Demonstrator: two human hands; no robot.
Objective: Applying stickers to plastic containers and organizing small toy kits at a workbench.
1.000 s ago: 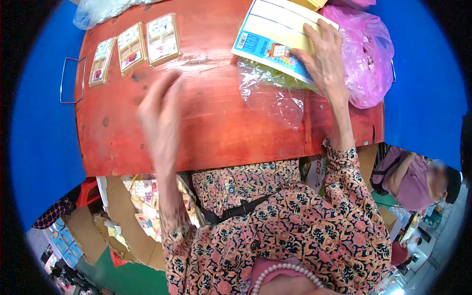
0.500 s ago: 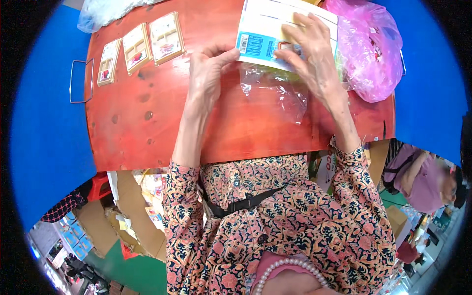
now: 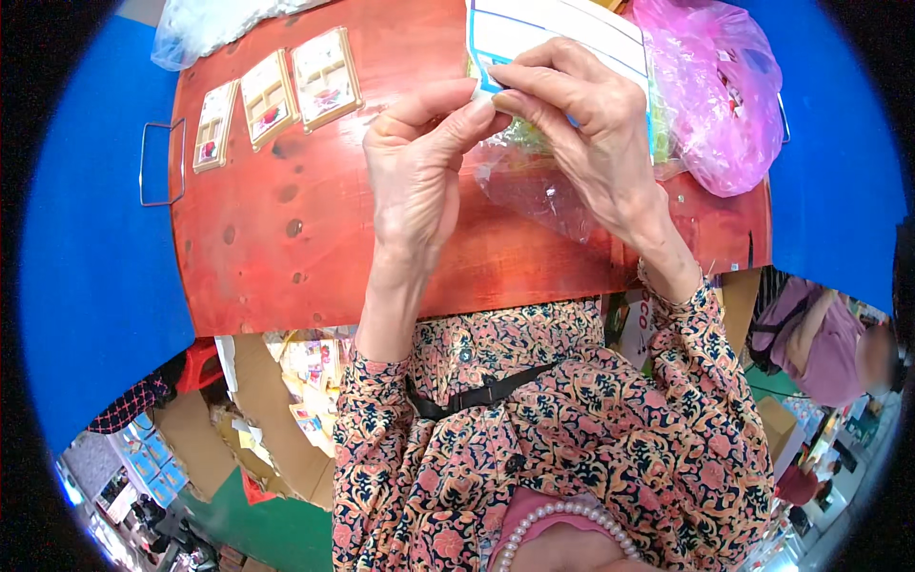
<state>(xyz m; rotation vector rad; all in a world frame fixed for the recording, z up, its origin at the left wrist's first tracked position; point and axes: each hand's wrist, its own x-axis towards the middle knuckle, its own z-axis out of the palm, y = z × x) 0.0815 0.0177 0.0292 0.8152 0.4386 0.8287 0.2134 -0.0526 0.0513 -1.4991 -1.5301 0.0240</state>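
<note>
At the far middle of the red table, a white printed card with a blue border lies in front of me. My left hand is closed, its thumb and forefinger pinching at the card's near left corner. From the other side my right hand also pinches there, thumb against forefinger. The two sets of fingertips almost meet and hide most of that corner. A crumpled clear plastic bag lies partly under the card and my right hand.
Three small wooden compartment trays stand in a row at the left of the red table. A pink plastic bag sits at the right. White material in clear plastic lies at the far left. Another person is at the right.
My left hand has moved right and my right hand left, so they meet at the card's corner. The right fingers, spread over the card before, now pinch. The card's near edge is tilted.
</note>
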